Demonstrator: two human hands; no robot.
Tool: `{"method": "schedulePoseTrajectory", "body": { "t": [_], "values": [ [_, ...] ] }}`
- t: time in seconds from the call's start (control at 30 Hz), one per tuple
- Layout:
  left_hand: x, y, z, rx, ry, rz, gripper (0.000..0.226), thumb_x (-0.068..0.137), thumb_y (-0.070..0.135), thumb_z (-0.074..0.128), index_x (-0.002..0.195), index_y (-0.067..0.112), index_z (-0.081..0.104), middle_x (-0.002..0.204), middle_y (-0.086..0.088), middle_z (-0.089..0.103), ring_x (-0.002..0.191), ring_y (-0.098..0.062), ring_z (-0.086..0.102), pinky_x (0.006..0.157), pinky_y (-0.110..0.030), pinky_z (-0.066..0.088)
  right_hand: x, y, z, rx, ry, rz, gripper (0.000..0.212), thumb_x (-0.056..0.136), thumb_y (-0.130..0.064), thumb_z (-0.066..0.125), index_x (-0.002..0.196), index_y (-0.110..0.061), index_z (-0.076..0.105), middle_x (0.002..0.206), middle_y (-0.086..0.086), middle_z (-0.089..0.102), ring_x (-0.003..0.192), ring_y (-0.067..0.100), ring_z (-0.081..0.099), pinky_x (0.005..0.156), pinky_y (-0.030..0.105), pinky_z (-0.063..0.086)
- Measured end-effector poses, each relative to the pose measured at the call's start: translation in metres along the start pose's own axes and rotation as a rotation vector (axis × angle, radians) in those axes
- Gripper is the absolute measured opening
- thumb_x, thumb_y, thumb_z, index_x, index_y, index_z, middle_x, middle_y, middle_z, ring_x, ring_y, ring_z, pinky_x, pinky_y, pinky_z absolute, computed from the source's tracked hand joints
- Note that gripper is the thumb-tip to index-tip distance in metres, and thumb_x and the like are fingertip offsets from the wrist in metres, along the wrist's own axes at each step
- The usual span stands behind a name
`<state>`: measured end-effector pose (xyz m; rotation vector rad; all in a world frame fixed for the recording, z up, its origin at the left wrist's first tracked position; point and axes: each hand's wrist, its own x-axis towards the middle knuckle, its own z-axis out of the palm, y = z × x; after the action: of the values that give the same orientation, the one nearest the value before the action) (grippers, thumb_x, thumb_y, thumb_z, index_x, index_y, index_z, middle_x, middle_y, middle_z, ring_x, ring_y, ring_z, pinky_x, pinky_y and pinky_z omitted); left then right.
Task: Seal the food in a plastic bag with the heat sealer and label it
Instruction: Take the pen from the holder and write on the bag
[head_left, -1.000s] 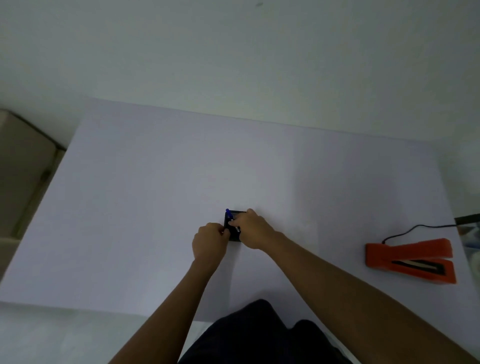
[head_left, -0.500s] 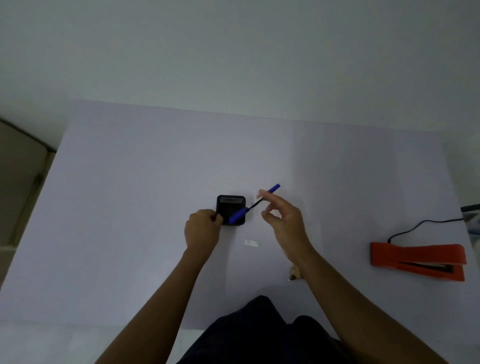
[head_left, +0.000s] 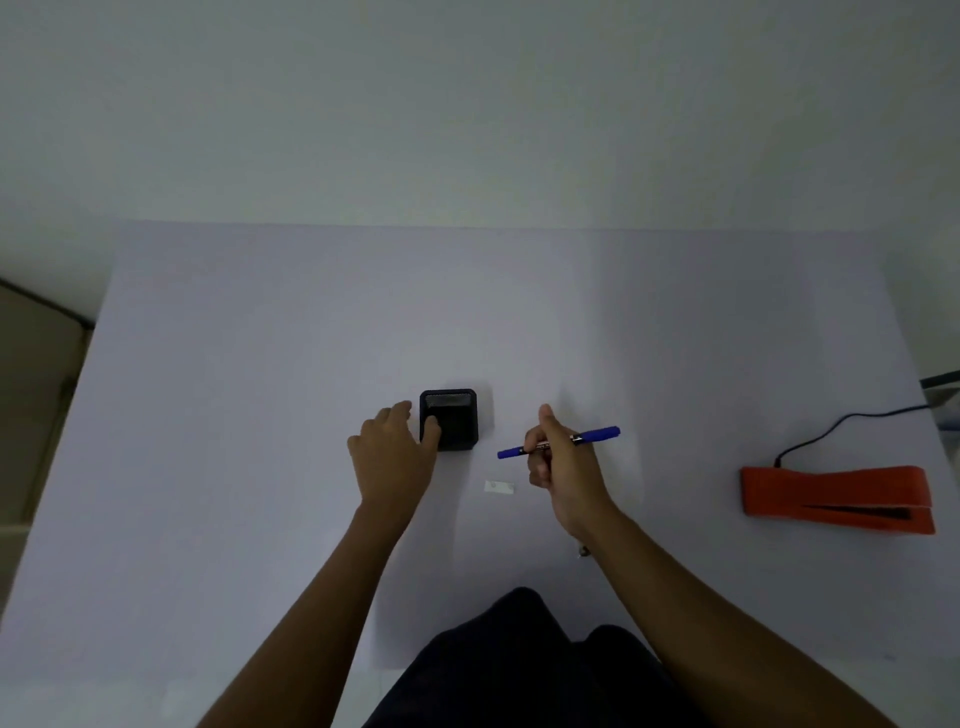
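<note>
On the pale lilac worktop (head_left: 260, 415), seen from the head camera, the left hand (head_left: 392, 457) rests against the near left side of a small black mesh pen holder (head_left: 449, 418), its fingers loosely curled and its thumb on the holder's front, probably to steady it. The right hand (head_left: 558, 460) pinches a blue marker pen (head_left: 561, 441) at mid-barrel, held level above the surface and clear of the holder, apparently ready for writing. A small white label slip (head_left: 499, 487) lies flat between the hands, just below the pen. The orange clamp-style heat sealer (head_left: 836, 499) sits well apart to the right, its black cord (head_left: 831, 423) trailing off the edge. No bag or food shows clearly.
</note>
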<state>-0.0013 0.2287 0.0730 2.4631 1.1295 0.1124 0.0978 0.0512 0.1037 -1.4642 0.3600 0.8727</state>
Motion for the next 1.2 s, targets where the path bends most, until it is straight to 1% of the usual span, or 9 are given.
{"method": "schedulePoseTrajectory", "body": {
  "t": [0.07, 0.17, 0.27, 0.43, 0.6, 0.8, 0.9, 1.0, 1.2],
  "values": [
    [-0.004, 0.01, -0.011, -0.164, -0.035, 0.166, 0.03, 0.092, 0.038, 0.063, 0.111, 0.015, 0.066, 0.098, -0.001, 0.07, 0.084, -0.02, 0.065, 0.075, -0.036, 0.052, -0.002, -0.004, 0.005, 0.008, -0.002, 0.004, 0.055, 0.1, -0.047, 0.049, 0.06, -0.011, 0.063, 0.044, 0.004, 0.04, 0.039, 0.011, 0.029, 0.042, 0.024, 0.023],
    [-0.018, 0.03, -0.024, -0.364, -0.274, 0.403, 0.032, 0.089, 0.039, 0.067, 0.112, 0.017, 0.067, 0.096, 0.006, 0.069, 0.077, -0.007, 0.063, 0.072, -0.022, 0.054, -0.005, -0.009, 0.011, 0.04, 0.01, 0.02, 0.053, 0.097, -0.05, 0.052, 0.063, -0.011, 0.062, 0.046, 0.003, 0.041, 0.039, 0.011, 0.032, 0.043, 0.024, 0.024],
    [-0.031, 0.039, -0.02, -0.221, -0.238, 0.588, 0.035, 0.089, 0.048, 0.063, 0.105, 0.018, 0.071, 0.088, 0.005, 0.072, 0.065, -0.008, 0.062, 0.068, -0.025, 0.054, -0.01, -0.012, 0.013, 0.055, 0.015, 0.073, 0.047, 0.096, -0.044, 0.058, 0.064, -0.011, 0.063, 0.048, 0.003, 0.044, 0.04, 0.011, 0.033, 0.044, 0.025, 0.027],
    [-0.037, 0.041, -0.021, -0.072, -0.214, 0.732, 0.055, 0.098, 0.055, 0.034, 0.083, 0.016, 0.07, 0.066, 0.004, 0.065, 0.053, -0.009, 0.055, 0.053, -0.026, 0.05, -0.019, -0.016, 0.008, 0.103, 0.005, 0.164, 0.043, 0.096, -0.031, 0.061, 0.061, -0.008, 0.064, 0.048, 0.005, 0.044, 0.041, 0.013, 0.031, 0.046, 0.027, 0.028],
    [-0.058, 0.051, -0.047, -0.374, -0.474, 0.512, 0.037, 0.103, 0.032, 0.041, 0.074, 0.016, 0.058, 0.066, 0.002, 0.057, 0.056, -0.007, 0.049, 0.056, -0.013, 0.038, -0.031, -0.021, 0.0, 0.131, -0.04, 0.139, 0.04, 0.095, -0.024, 0.06, 0.06, -0.004, 0.067, 0.043, 0.003, 0.042, 0.039, 0.013, 0.031, 0.049, 0.029, 0.028],
    [-0.077, 0.066, -0.066, -1.036, -0.99, -0.212, 0.044, 0.105, 0.035, 0.037, 0.071, 0.015, 0.054, 0.06, -0.004, 0.047, 0.055, -0.013, 0.043, 0.054, -0.026, 0.035, -0.042, -0.028, -0.001, 0.112, -0.052, 0.084, 0.044, 0.094, -0.018, 0.057, 0.052, -0.006, 0.061, 0.039, 0.003, 0.04, 0.034, 0.013, 0.029, 0.047, 0.028, 0.028],
    [-0.084, 0.07, -0.071, -1.283, -1.113, -0.469, 0.043, 0.104, 0.033, 0.042, 0.068, 0.015, 0.056, 0.061, -0.003, 0.042, 0.055, -0.013, 0.041, 0.054, -0.027, 0.03, -0.046, -0.027, 0.002, 0.136, -0.032, 0.112, 0.039, 0.092, -0.015, 0.058, 0.054, -0.005, 0.055, 0.039, 0.002, 0.041, 0.034, 0.012, 0.027, 0.048, 0.028, 0.026],
    [-0.088, 0.074, -0.071, -1.245, -1.076, -0.478, 0.045, 0.105, 0.032, 0.04, 0.066, 0.015, 0.054, 0.057, -0.001, 0.043, 0.055, -0.014, 0.045, 0.055, -0.027, 0.033, -0.048, -0.025, 0.004, 0.162, 0.037, 0.206, 0.032, 0.09, -0.012, 0.058, 0.059, -0.006, 0.051, 0.038, 0.0, 0.039, 0.032, 0.012, 0.025, 0.044, 0.025, 0.025],
    [-0.093, 0.09, -0.071, -0.608, -0.763, -0.046, 0.047, 0.106, 0.032, 0.036, 0.063, 0.015, 0.048, 0.053, 0.003, 0.048, 0.052, -0.013, 0.046, 0.057, -0.025, 0.04, -0.045, -0.02, 0.0, 0.121, 0.151, 0.289, 0.026, 0.086, -0.011, 0.057, 0.062, -0.008, 0.049, 0.053, 0.004, 0.033, 0.037, 0.014, 0.028, 0.039, 0.021, 0.033]
  ]
}}
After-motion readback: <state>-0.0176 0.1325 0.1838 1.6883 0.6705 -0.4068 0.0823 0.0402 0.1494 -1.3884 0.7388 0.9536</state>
